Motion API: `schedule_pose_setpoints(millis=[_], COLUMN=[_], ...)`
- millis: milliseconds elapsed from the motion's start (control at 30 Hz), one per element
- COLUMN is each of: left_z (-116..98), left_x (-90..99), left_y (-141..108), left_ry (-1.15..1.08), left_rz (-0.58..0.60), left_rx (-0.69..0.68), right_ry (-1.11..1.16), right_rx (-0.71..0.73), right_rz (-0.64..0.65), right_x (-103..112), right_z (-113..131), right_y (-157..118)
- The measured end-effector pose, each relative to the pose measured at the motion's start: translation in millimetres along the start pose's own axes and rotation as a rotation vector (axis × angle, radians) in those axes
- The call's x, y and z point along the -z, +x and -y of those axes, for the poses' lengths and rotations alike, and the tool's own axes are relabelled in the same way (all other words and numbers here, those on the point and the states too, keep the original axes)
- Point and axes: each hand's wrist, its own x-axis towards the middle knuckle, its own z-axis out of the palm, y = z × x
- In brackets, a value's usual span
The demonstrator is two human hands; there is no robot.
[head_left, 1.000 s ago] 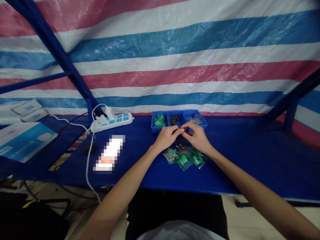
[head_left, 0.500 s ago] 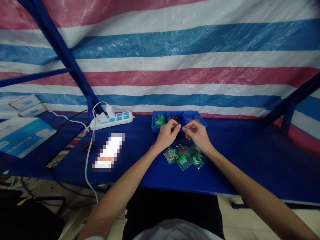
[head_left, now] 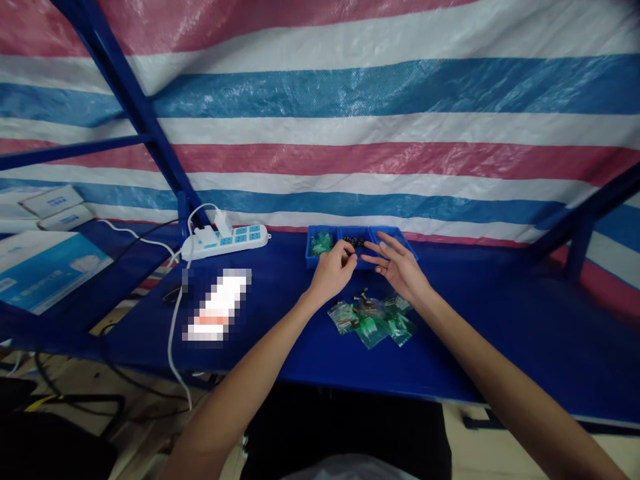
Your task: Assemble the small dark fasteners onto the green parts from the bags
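The right grip (head_left: 400, 270) was wide, its fingers spread and holding nothing visible; just left of it, the left grip (head_left: 334, 270) was narrow, thumb and fingers curled close, though whether they pinched anything could not be told. Just beyond both grips stood the blue bins (head_left: 313, 263), with green packets (head_left: 321, 244) in the left one and small dark pieces (head_left: 357, 241) in the middle one. On the near side of the grips, clear and green-tinted bags (head_left: 371, 331) lay overlapping on the blue counter (head_left: 480, 300), any printing on them too small to read. Left of the left grip lay a pixelated bright patch (head_left: 220, 307), its content unreadable, with a white power strip (head_left: 245, 240) beyond it. Farthest left, a blue-and-white box (head_left: 47, 273) and white boxes (head_left: 63, 217) bore blue print, too blurred to make out.
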Motion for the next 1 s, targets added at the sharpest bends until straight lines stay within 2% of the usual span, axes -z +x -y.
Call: schedule_pose_setpoints(millis=[100, 167, 300, 433, 567, 667, 767, 1000], left_z=[0.1, -1.1, -3.4, -3.7, -4.4, -4.5, -4.1, -1.6], left_x=[5.4, 8.2, 8.5, 5.2, 4.1, 4.4, 5.0, 2.5], left_y=[0.9, -0.4, -6.2, -9.7, -9.3, -9.0, -9.2, -8.9], left_ry=[0.083, 0.175, 0.422, 0.544, 0.582, 0.592, 0.597, 0.55], left_rz=[0.146, 0.237, 0.283, 0.339, 0.37, 0.379, 0.385, 0.405], left_rx=[-0.012, -0.039, -0.115, -0.14, -0.134, -0.123, -0.113, -0.111], right_ry=[-0.278, -0.547, -0.979, -1.181, -1.242, -1.25, -1.226, -1.039], right_rx=[0.061, 0.084, 0.133, 0.181, 0.22, 0.248, 0.295, 0.36], right_rz=[0.052, 0.144, 0.371, 0.487, 0.523, 0.512, 0.447, 0.175], right_x=[10.0, 15.9, 18.8, 14.0, 10.6, 9.9, 9.5, 5.6], right_z=[2.8, 3.0, 0.5, -5.8, -11.7, -14.4, -16.3, -18.0], right_y=[-2.5, -4.3, -7.9, -11.0, -12.2, -12.5, -12.4, -11.4])
